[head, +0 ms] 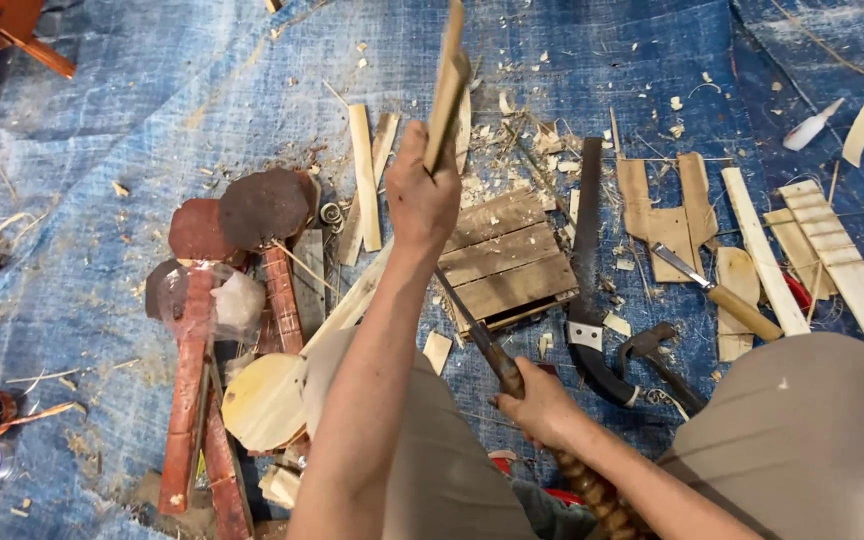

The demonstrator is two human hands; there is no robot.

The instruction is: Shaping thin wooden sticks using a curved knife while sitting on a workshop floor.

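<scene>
Seen from above, a person sits over a blue woven tarp (132, 130) strewn with pale wood shavings. The left arm stretches straight out from the body, and the left hand (422, 195) is raised with its fingers closed around the lower end of a thin, flat strip of pale wood (448, 85), held upright on its edge so that it rises toward the top of the view. The right hand (542, 405) sits low, near the person's knee, fist wrapped around the dark wooden handle of a long, narrow blade (472, 320); the blade slants up and left, passing behind the left forearm, so its tip is hidden. Just beyond the left hand lies a small low platform of weathered brown slats (507, 260). To its right rest a hand saw with a dark blade and black handle (587, 270), a dark metal hammer (657, 350) and a wooden-handled chisel (717, 290), among cut pale wood pieces. On the left lie long-necked, round-headed wooden pieces stained reddish brown (242, 220), and beside them an unstained pale round disc (264, 400).
</scene>
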